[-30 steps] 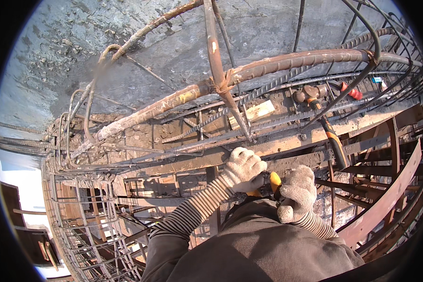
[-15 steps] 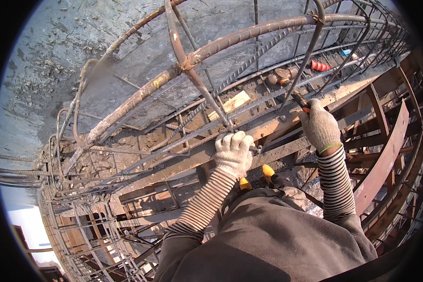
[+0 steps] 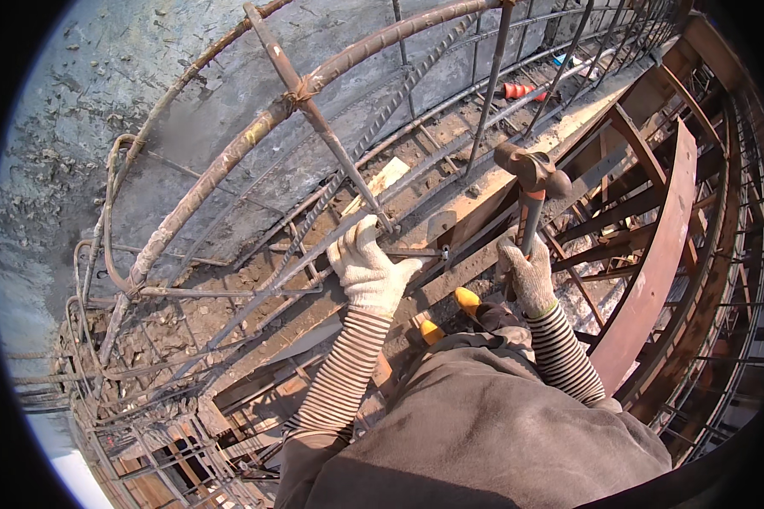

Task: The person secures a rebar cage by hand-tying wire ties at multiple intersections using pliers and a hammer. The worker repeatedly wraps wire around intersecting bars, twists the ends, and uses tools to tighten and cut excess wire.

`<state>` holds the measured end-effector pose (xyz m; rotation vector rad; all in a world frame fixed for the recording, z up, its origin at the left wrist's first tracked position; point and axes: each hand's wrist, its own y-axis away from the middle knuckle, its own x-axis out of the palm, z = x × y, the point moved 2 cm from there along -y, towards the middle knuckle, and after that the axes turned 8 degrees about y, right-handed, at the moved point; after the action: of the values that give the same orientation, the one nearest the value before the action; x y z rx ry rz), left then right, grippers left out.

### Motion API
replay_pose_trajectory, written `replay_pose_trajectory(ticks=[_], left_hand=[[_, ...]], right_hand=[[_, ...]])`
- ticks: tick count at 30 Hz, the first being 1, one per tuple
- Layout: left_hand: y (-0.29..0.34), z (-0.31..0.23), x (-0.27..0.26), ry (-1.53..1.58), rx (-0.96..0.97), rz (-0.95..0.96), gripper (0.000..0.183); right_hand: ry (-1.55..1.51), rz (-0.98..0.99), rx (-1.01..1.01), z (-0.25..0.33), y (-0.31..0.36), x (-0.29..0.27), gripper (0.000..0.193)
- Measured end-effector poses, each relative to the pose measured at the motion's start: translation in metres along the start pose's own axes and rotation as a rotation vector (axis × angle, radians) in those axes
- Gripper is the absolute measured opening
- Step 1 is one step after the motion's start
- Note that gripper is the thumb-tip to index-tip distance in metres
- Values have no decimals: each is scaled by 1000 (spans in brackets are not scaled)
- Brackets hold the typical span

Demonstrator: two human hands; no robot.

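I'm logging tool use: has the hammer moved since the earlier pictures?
Yes, the hammer came toward the person: its head lay beyond the timber board; now, in the right hand, it shows at the board's near edge.

My hands (image 3: 369,273) wear cream knit gloves (image 3: 532,278); dark-and-pale bands ring my sleeves (image 3: 339,371). At five o'clock, my creased brown-grey top (image 3: 484,416); my shoes (image 3: 467,300) show rounded yellow toes.

Ledge (image 3: 157,338): rough, grey-brown | on it: pale wood piece (image 3: 387,178); red ribbed piece (image 3: 520,91)
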<state>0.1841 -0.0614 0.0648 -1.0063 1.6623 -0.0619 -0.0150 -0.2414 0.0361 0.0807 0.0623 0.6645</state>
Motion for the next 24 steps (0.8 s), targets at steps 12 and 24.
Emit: replay_pose_trajectory(ticks=[12,24], left_hand=[[0,2,8,-108,-103,219,107],[11,14,-5,19,57,131,79]], right_hand=[[-958,206,541,-10,99,41,33],[-838,488,664,-18,97,77,28]])
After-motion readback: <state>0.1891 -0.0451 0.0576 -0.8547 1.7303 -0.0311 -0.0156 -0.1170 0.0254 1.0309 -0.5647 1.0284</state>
